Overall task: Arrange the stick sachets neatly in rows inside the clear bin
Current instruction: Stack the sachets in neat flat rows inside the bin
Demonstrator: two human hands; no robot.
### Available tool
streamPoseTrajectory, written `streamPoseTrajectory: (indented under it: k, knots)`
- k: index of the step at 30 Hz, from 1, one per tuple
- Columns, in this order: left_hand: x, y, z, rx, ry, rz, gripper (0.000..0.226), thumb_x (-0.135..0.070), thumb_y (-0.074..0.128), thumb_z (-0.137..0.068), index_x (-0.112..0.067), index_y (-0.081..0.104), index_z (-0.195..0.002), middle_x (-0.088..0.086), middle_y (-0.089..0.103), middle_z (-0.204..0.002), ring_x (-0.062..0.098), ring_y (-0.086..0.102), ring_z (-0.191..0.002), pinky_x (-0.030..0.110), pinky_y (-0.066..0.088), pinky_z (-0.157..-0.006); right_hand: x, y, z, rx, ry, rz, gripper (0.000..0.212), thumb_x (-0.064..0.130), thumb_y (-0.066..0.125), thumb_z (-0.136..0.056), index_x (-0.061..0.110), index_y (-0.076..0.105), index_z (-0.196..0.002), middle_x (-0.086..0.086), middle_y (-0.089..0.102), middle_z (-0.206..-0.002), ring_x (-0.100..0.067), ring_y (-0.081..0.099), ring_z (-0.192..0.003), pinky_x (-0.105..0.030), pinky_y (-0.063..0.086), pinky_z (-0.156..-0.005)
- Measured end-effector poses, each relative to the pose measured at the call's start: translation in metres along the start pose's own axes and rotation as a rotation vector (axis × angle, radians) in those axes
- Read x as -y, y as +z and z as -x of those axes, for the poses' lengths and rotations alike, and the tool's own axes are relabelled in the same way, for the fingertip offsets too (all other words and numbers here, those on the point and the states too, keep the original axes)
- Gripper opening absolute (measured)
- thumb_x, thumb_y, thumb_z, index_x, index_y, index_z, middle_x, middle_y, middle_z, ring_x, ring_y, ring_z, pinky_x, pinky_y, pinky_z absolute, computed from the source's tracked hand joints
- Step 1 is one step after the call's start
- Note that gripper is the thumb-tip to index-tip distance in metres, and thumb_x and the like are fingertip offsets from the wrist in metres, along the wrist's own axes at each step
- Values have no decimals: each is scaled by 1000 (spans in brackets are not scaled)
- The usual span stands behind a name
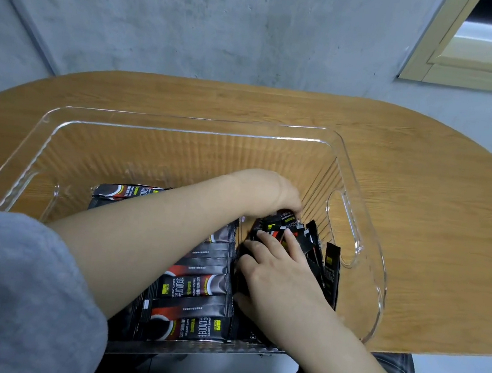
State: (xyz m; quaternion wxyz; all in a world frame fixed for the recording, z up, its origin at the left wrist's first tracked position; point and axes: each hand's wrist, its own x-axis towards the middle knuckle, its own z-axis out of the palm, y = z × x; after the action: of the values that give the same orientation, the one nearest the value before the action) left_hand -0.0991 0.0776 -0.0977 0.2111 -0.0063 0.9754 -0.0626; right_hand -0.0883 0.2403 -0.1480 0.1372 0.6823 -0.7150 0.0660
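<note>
A clear ribbed bin stands on a wooden table. Several black stick sachets lie flat in a row along the bin's left-middle floor. A looser bunch of sachets stands on edge at the right end. My left hand reaches across into the far right corner, its fingers curled over the top of that bunch. My right hand lies on the same bunch, with straight fingers pressing on the sachets and the thumb beside the flat row.
The bin has cut-out handles on its right wall and left wall. The oval wooden table meets a grey concrete wall behind. A grey sleeve covers my left upper arm at the near left.
</note>
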Motion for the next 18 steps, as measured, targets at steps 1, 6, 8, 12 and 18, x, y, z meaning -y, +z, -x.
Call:
streamPoseTrajectory:
  k: [1,6,8,12,18]
  knots:
    - [-1,-5,0,22,19,-26,35,-22,42,-95,-21,54,-129,-1,52,-133,26,52,-120,40,43,-98,0,0,0,1,0,-2,41,48,79,-47,20,73,-78,-1,72,-94,-25,66,-102,-54,43,-94]
    - [-11,-19,4,4,-65,81,40,-11,45,-97,-18,45,-137,-2,45,-138,22,49,-122,27,40,-87,1,-2,-1,5,7,-8,42,47,82,-45,21,73,-76,-1,72,-93,-24,67,-102,-53,45,-93]
    - [-6,-20,20,-186,-63,111,30,-16,47,-95,-21,58,-122,-5,56,-118,22,58,-108,25,43,-76,1,-3,-1,7,10,-12,42,46,83,-44,21,73,-76,-1,73,-93,-23,67,-101,-53,45,-93]
    - [-1,-25,44,-370,-72,52,33,-9,50,-87,-21,58,-116,-6,53,-115,23,58,-90,36,47,-74,1,-3,-1,23,18,-16,42,47,83,-43,22,74,-75,-1,73,-92,-23,67,-100,-53,45,-93]
    - [15,-16,85,-520,-264,105,25,-8,55,-87,-25,60,-106,-6,53,-107,21,54,-75,32,39,-64,1,-2,-1,24,11,-22,47,50,83,-40,20,74,-75,-1,72,-91,-24,68,-99,-54,46,-92]
